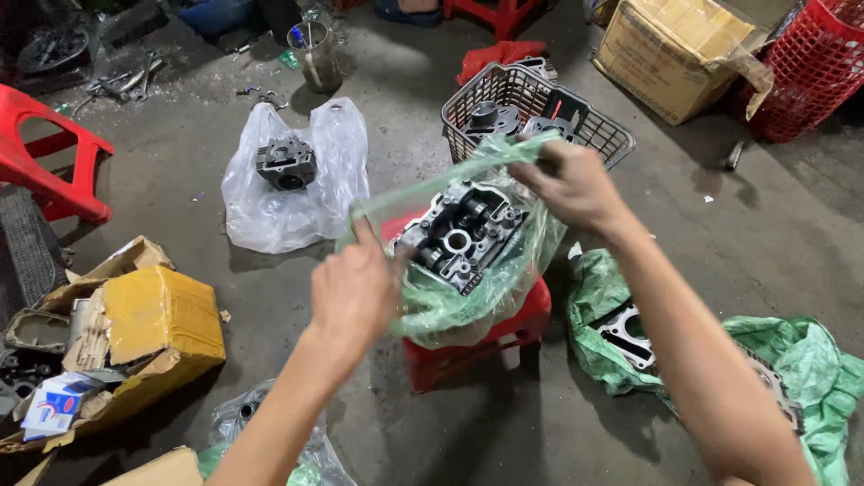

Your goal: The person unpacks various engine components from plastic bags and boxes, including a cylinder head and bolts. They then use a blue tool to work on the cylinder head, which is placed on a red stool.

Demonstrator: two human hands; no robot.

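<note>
Green thin plastic bag (450,306) was pinched at its rim by both hands, left hand (353,288) and right hand (569,184) spread apart to hold it open; between them, a grey metal cylinder head (463,236) rested inside on a red plastic stool (486,337).

A grey metal cylinder head (463,236) lies inside a translucent green plastic bag (468,301), its open face turned up so that round bores, ribs and bolt holes show. It sits tilted, one end toward the upper right. The bag rests on a small red plastic stool (477,346) on the concrete floor. The bag's mouth is pulled wide open, its thin film stretched taut along the top edge and gathered in crumpled folds beneath the part.
</note>
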